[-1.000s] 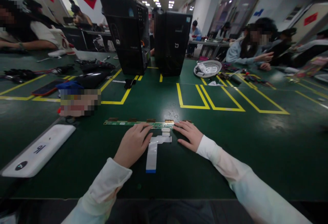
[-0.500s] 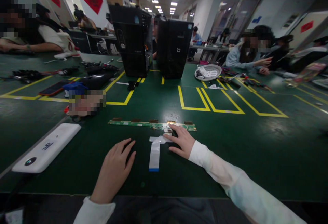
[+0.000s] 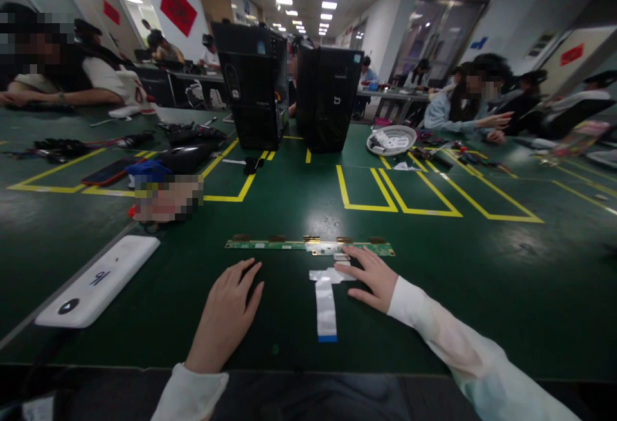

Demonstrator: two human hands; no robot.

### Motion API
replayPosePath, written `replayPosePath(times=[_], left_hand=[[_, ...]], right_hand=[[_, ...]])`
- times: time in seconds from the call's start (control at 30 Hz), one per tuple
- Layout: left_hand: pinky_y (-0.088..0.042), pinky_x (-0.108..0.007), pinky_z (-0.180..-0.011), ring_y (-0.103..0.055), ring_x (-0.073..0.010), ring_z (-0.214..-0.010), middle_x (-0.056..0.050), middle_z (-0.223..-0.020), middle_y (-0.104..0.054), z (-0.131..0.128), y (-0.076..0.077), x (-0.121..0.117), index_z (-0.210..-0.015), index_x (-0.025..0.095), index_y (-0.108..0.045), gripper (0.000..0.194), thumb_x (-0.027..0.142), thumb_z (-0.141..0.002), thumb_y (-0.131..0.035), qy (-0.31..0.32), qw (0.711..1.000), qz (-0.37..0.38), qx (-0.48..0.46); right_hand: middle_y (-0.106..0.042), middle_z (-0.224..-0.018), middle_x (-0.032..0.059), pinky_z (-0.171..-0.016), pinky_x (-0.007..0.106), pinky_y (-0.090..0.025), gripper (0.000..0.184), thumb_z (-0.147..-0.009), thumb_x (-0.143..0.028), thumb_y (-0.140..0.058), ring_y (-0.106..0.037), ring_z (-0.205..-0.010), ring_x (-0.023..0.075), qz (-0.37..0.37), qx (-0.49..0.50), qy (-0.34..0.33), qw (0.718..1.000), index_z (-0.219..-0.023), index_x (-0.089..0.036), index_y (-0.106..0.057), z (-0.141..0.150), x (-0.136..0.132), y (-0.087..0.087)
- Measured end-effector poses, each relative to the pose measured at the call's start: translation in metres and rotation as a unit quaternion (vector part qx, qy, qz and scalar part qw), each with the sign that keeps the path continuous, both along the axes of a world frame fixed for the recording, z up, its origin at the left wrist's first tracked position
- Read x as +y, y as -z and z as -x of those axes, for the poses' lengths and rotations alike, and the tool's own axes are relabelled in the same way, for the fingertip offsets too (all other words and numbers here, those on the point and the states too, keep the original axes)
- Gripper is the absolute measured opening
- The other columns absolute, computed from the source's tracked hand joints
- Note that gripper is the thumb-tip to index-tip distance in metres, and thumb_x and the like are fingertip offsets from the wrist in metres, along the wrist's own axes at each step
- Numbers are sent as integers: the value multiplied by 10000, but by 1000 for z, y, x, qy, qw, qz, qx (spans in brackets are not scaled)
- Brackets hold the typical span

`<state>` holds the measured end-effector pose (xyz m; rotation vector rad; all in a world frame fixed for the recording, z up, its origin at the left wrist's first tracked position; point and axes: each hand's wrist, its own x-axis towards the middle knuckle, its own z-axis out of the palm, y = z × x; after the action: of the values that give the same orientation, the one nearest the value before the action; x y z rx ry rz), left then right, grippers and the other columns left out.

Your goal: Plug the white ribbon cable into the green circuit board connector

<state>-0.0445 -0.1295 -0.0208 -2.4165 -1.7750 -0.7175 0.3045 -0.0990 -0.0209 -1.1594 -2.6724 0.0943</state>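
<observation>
A long, narrow green circuit board lies flat on the dark green table, with brown and gold tabs along its far edge. Joined near its middle-right, a white flat ribbon cable bends towards me and ends in a blue strip. My right hand rests over the right part of the board and the cable's upper end. Its fingers are spread, with fingertips touching there and nothing gripped. Left of the cable, my left hand is held loosely with fingers apart, short of the board and holding nothing.
At the left lies a white rectangular device. Two black computer towers stand at the back, with a white basket to their right. Cables and a blue cloth lie at the far left. Other people sit beyond both sides.
The board and ribbon cable have slid to the right together with my right hand. My left hand has shifted slightly right, and the view has tilted a little.
</observation>
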Motion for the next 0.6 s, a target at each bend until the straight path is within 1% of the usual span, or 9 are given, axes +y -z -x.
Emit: replayPosePath(times=[0.07,0.13,0.3,0.43,0.53,0.6], left_hand=[[-463,-486,-1007,-561,-275,-1179,-136,-1276,-599,0,1,0,-1251,179,-583,397,374,-944,-424,-1,1000,5,3],[-455,-492,-1016,-552,-281,-1181,-144,-1281,-592,0,1,0,-1256,162,-578,409,377,-945,-423,-2,1000,12,10],[-448,-497,-1022,-537,-292,-1194,-153,-1301,-570,0,1,1,-1285,150,-554,437,392,-947,-415,-2,1000,21,21],[-449,-513,-1017,-547,-300,-1182,-157,-1294,-573,0,0,1,-1278,154,-557,440,402,-949,-404,-1,1000,16,25],[-452,-510,-1016,-541,-304,-1189,-161,-1296,-572,0,0,1,-1278,143,-558,444,397,-951,-398,0,999,17,32],[-452,-507,-1017,-541,-306,-1191,-164,-1296,-572,-1,-1,1,-1276,135,-561,447,395,-949,-400,1,999,15,32]], right_hand=[[-348,-1510,137,-1114,575,-280,499,-943,-502,-437,-324,-1390,297,-11,10,13,1000,-1376,-271,-522,-31,-16,3],[-352,-1512,128,-1109,566,-301,483,-949,-478,-427,-334,-1386,298,-20,17,41,999,-1375,-276,-529,-64,-36,7],[-385,-1495,116,-1105,548,-323,449,-945,-452,-430,-371,-1367,299,-25,37,149,988,-1327,-273,-584,-140,-89,18],[-421,-1464,116,-1072,542,-384,450,-922,-458,-443,-422,-1331,318,-26,67,242,968,-1293,-269,-614,-193,-126,29],[-458,-1438,101,-1067,541,-400,439,-896,-464,-462,-445,-1313,337,-14,57,310,949,-1268,-304,-634,-235,-148,37],[-493,-1407,105,-1060,541,-409,429,-881,-474,-477,-446,-1310,345,-3,51,342,938,-1230,-304,-660,-258,-159,41]])
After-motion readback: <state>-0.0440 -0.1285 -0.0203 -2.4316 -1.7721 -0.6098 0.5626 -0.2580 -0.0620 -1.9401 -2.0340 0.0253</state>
